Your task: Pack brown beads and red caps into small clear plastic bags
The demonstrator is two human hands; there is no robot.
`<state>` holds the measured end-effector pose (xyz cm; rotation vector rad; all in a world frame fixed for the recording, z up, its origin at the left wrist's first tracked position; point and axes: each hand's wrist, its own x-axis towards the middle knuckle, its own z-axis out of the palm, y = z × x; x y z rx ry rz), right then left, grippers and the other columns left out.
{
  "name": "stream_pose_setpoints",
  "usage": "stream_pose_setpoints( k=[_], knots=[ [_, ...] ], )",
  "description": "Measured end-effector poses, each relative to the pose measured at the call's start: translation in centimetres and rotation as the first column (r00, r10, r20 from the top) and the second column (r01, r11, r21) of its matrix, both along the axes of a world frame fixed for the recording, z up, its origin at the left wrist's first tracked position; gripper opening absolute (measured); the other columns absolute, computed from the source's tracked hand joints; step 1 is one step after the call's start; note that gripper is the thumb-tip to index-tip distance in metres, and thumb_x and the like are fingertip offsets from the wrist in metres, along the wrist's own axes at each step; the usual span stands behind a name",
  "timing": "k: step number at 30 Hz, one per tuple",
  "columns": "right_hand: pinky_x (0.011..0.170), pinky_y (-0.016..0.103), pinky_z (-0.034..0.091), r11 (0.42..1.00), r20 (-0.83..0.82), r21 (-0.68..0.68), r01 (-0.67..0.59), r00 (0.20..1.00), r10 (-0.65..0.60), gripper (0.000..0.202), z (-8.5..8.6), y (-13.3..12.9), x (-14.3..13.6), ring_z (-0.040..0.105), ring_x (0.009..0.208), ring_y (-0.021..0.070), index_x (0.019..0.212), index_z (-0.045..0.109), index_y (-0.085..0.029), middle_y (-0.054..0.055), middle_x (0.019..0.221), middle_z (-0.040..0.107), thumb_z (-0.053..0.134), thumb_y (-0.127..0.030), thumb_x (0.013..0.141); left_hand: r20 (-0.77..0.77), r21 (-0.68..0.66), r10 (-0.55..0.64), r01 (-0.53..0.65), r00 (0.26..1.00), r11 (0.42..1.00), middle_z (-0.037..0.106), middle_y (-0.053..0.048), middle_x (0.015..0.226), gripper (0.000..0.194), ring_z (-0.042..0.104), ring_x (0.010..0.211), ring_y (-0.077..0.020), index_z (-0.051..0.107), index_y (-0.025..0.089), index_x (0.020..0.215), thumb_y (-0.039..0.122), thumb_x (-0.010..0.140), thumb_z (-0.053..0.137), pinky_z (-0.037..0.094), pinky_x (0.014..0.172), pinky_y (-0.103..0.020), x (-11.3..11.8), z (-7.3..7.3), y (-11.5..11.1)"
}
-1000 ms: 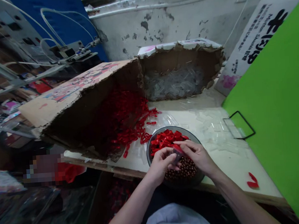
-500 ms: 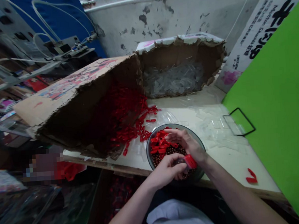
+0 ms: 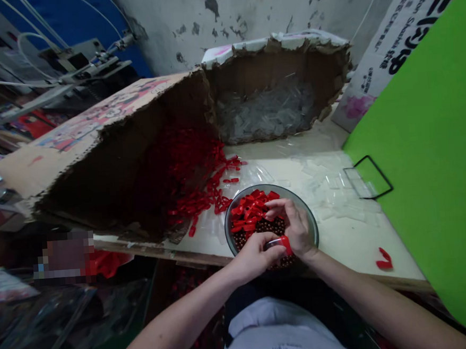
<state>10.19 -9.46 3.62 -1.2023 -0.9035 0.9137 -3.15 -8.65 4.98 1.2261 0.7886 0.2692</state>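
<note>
My left hand [image 3: 257,257] is closed around a small clear tube with a red cap [image 3: 286,245], low over the near side of a bowl [image 3: 312,227]. The tube looks dark inside, and its red end points at the base of my right palm. My right hand [image 3: 297,227] curves over the bowl's right side, fingers bent and loosely apart, with nothing visible in them. Its fingertips are close to the heap of red plastic caps [image 3: 253,210] in the bowl. Shiny brown beads [image 3: 272,226] lie beside and below those caps.
A torn cardboard box [image 3: 71,148] at left spills red pieces onto the white table [image 3: 342,252]. Behind it, another box [image 3: 257,69] holds clear tubes. More clear pieces [image 3: 329,181] lie at right, near a black wire frame [image 3: 369,176], a red cap [image 3: 383,259] and a green panel [image 3: 424,166].
The head view has shifted slightly. In my left hand the tube has turned, its red end now toward my right palm. My right hand has drawn back a little from the red caps.
</note>
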Motion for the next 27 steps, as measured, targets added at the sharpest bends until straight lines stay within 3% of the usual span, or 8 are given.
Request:
stream_pose_setpoints(
  k=[4, 6, 10, 13, 16, 20, 23, 27],
  knots=[
    [0.066, 0.027, 0.051, 0.992, -0.408, -0.115, -0.047, 0.913, -0.004, 0.043, -0.6, 1.6, 1.0, 0.061, 0.065, 0.0142, 0.087, 0.070, -0.021, 0.002, 0.071, 0.066, 0.043, -0.053, 0.091, 0.097, -0.133, 0.073, -0.060, 0.993, 0.989, 0.055, 0.002, 0.060, 0.032, 0.040, 0.045, -0.0052, 0.057, 0.013, 0.080, 0.044, 0.076, 0.064, 0.026, 0.044, -0.019, 0.7, -0.7, 0.0],
    [0.069, 0.026, 0.051, 0.992, -0.484, -0.113, -0.057, 0.875, -0.005, 0.038, -0.5, 1.6, 1.6, 0.062, 0.068, 0.0131, 0.089, 0.071, -0.022, 0.002, 0.075, 0.067, 0.046, -0.050, 0.091, 0.140, -0.176, 0.164, -0.139, 0.976, 0.974, 0.056, 0.001, 0.062, 0.031, 0.041, 0.046, -0.0047, 0.056, 0.014, 0.082, 0.043, 0.077, 0.064, 0.025, 0.044, -0.018, 0.8, -0.5, 0.2],
    [0.085, 0.028, 0.049, 0.975, -0.167, -0.045, -0.217, 0.964, 0.207, 0.026, -0.2, -0.4, 2.9, 0.063, 0.092, 0.0163, 0.101, 0.070, -0.023, 0.003, 0.100, 0.069, 0.053, -0.041, 0.090, 0.186, -0.259, 0.301, -0.249, 0.935, 0.933, 0.057, 0.001, 0.062, 0.027, 0.042, 0.046, -0.0042, 0.054, 0.014, 0.081, 0.039, 0.078, 0.064, 0.027, 0.046, -0.018, 0.5, 0.2, 0.8],
    [0.097, 0.034, 0.043, 0.919, 0.186, -0.087, -0.385, 0.900, 0.394, 0.036, -0.1, -2.0, 3.6, 0.059, 0.108, 0.0206, 0.119, 0.063, -0.027, 0.004, 0.118, 0.064, 0.065, -0.034, 0.083, 0.195, -0.310, 0.324, -0.255, 0.926, 0.916, 0.057, 0.000, 0.062, 0.026, 0.044, 0.046, -0.0045, 0.054, 0.014, 0.079, 0.037, 0.076, 0.065, 0.028, 0.046, -0.018, 0.1, 0.8, 1.0],
    [0.101, 0.038, 0.042, 0.907, 0.369, -0.100, -0.408, 0.832, 0.415, 0.044, 0.3, -2.5, 4.1, 0.058, 0.112, 0.0219, 0.124, 0.059, -0.030, 0.004, 0.123, 0.062, 0.068, -0.029, 0.081, 0.211, -0.300, 0.302, -0.232, 0.930, 0.925, 0.056, 0.001, 0.062, 0.027, 0.044, 0.047, -0.0042, 0.056, 0.013, 0.077, 0.038, 0.075, 0.067, 0.029, 0.047, -0.018, -0.2, 1.1, 1.0],
    [0.099, 0.037, 0.045, 0.921, 0.463, -0.029, -0.389, 0.811, 0.357, 0.037, 0.9, -2.7, 4.3, 0.061, 0.108, 0.0203, 0.116, 0.063, -0.033, 0.001, 0.115, 0.066, 0.069, -0.025, 0.080, 0.191, -0.188, 0.280, -0.245, 0.941, 0.951, 0.053, 0.001, 0.058, 0.033, 0.045, 0.050, -0.0057, 0.062, 0.012, 0.080, 0.044, 0.084, 0.057, 0.032, 0.049, -0.018, -0.7, 1.7, 0.7],
    [0.099, 0.037, 0.047, 0.937, 0.408, 0.000, -0.349, 0.856, 0.318, 0.040, 1.3, -3.1, 4.0, 0.063, 0.106, 0.0194, 0.120, 0.059, -0.035, 0.000, 0.116, 0.067, 0.066, -0.023, 0.082, 0.182, 0.028, 0.273, -0.282, 0.945, 0.959, 0.064, -0.004, 0.080, 0.028, 0.058, 0.073, -0.0111, 0.068, 0.015, 0.098, 0.038, 0.087, 0.056, 0.044, 0.069, -0.022, -1.1, 2.6, 0.3],
    [0.096, 0.035, 0.050, 0.944, 0.186, 0.007, -0.331, 0.928, 0.324, 0.047, 1.8, -3.7, 3.4, 0.064, 0.105, 0.0201, 0.123, 0.056, -0.034, 0.002, 0.123, 0.063, 0.070, -0.022, 0.079, 0.232, 0.410, 0.295, -0.368, 0.927, 0.835, 0.061, -0.008, 0.114, 0.034, 0.056, 0.108, -0.0203, 0.062, 0.022, 0.116, 0.027, 0.082, 0.064, 0.042, 0.096, -0.033, -1.5, 3.5, -0.3]
  ],
)
